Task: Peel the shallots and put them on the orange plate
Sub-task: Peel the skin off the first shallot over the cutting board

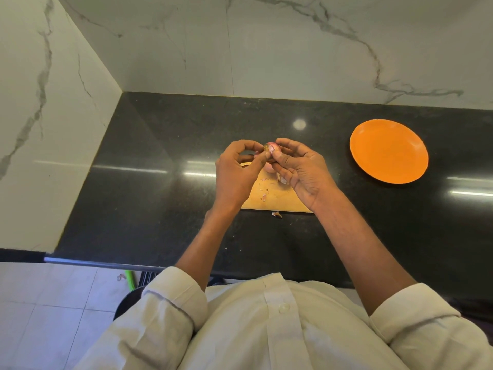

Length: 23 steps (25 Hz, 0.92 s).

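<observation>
A small pink shallot (272,148) is held above a wooden cutting board (274,200). My right hand (298,169) grips it between thumb and fingers. My left hand (238,169) pinches the dry skin at its left end. Another shallot (269,168) lies on the board, mostly hidden behind my hands. The orange plate (389,151) sits to the right on the black counter with nothing on it.
Bits of peel lie on the board and one scrap (277,214) on the black counter (149,188) by its near edge. Marble walls close off the back and left. The counter's front edge runs just before my body.
</observation>
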{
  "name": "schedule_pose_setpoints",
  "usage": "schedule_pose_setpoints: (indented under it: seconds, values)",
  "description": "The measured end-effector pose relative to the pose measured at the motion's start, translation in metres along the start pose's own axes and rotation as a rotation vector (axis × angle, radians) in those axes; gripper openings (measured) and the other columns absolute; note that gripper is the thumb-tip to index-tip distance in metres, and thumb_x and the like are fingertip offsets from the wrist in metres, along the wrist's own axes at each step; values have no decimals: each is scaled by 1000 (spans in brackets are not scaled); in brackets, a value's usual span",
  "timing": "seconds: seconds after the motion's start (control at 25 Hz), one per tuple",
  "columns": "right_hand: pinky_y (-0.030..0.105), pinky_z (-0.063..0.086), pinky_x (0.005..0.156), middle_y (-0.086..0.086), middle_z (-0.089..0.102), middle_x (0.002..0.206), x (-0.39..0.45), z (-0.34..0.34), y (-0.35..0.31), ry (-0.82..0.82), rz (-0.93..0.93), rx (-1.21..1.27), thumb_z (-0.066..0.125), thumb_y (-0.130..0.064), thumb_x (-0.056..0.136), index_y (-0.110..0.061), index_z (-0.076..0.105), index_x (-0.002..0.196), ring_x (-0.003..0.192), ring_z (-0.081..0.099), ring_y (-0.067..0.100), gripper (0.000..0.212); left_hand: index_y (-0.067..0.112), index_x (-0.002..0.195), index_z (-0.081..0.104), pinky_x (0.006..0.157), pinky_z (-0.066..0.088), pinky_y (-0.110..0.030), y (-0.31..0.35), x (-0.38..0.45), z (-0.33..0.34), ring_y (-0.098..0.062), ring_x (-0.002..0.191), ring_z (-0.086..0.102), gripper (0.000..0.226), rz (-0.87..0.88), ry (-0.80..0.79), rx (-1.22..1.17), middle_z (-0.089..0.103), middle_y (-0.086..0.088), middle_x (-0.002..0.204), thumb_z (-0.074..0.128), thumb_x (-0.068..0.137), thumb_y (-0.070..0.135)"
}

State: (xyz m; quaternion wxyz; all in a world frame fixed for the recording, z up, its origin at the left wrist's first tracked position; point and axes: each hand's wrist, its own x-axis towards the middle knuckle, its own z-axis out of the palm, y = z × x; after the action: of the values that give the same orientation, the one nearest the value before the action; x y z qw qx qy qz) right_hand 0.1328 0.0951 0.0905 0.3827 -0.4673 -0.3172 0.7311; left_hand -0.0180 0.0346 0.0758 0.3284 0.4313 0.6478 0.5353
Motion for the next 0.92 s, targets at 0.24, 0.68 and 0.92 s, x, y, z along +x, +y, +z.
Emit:
schedule_pose_setpoints:
  seconds: [0.24, 0.68, 0.92]
  values:
    - [45, 60, 103, 16, 76, 124, 3, 0, -1, 13, 11, 4, 79, 2, 86, -4, 73, 125, 114, 75, 30, 39, 25, 103, 72, 76, 67, -48, -6, 4, 4, -13, 93, 78, 12, 36, 53, 93, 76, 2, 105, 81, 97, 30]
    - [47, 58, 105, 14, 78, 121, 6, -6, 2, -3, 32, 27, 71, 3, 95, -5, 70, 128, 115, 75, 32, 34, 13, 128, 67, 88, 67, -45, -10, 0, 4, -24, 95, 80, 37, -153, 8, -137, 76, -5, 112, 81, 98, 30]
    - [47, 57, 106, 18, 75, 126, 6, -6, 6, -23, 64, 17, 59, 6, 102, -4, 70, 131, 117, 73, 36, 33, 2, 114, 76, 83, 67, -35, -16, -2, 0, -27, 91, 81, 15, -256, 74, -283, 80, -16, 102, 75, 100, 8]
